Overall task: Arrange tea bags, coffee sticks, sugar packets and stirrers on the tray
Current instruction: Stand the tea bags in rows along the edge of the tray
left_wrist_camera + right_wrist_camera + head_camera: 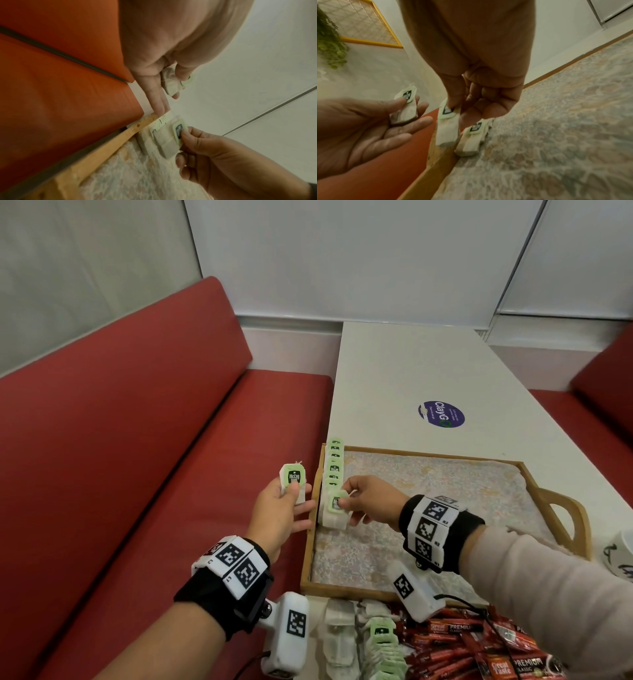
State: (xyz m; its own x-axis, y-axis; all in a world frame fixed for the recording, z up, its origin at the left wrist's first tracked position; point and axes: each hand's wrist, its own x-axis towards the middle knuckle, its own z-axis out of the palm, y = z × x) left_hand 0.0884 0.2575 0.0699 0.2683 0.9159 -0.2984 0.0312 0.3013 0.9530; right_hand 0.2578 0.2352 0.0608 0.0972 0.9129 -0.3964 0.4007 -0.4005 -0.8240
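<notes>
A wooden tray (310,546) with a floral liner lies on the white table. Several green-tagged tea bags (334,467) stand in a row along its left rim. At the near end of that row my right hand (347,503) pinches one tea bag (333,518) by its tag, its lower end on the liner. In the right wrist view this tea bag (447,129) hangs from the thumb and fingers beside another tea bag (471,140). My left hand (294,501) holds a second tea bag (293,477) under its thumb, just left of the tray over the bench.
A pile of loose tea bags (376,642) and red coffee sticks (479,645) lies at the table's near edge in front of the tray. A white cup (620,556) stands at the right. A red bench (137,474) runs along the left.
</notes>
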